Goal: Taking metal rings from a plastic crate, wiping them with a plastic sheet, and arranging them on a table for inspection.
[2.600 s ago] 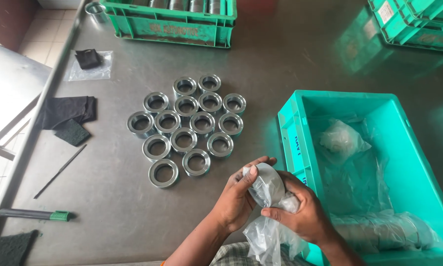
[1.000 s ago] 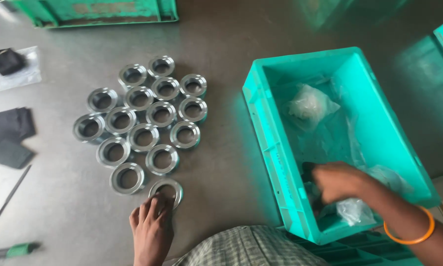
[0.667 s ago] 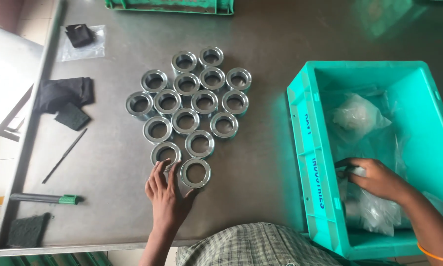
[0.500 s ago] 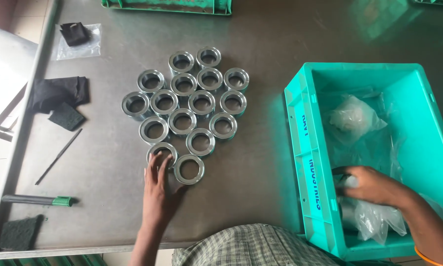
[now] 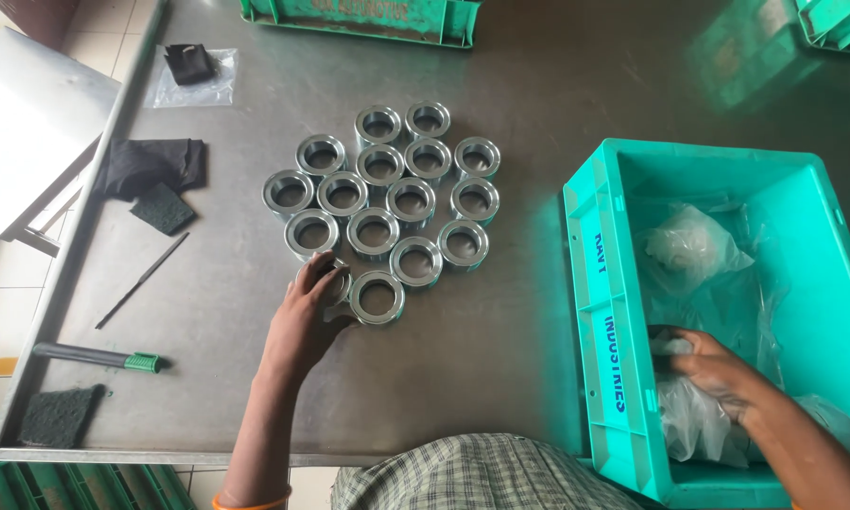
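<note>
steel ring (image 5: pixel 323 280) under left hand's (image 5: pixel 304 316) closed grip; right hand (image 5: pixel 718 373) clamped on plastic bag (image 5: pixel 694 420)

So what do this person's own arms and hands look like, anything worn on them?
Both forearms are bare, with no sleeves and no gloves on the left hand or the right hand. An orange bangle circles the left arm at the bottom edge. A checked shirt covers the torso.

Left hand (image 5: pixel 304 316) hides most of one metal ring (image 5: pixel 323 280); right hand's fingers buried in plastic bags (image 5: pixel 694 416).
</note>
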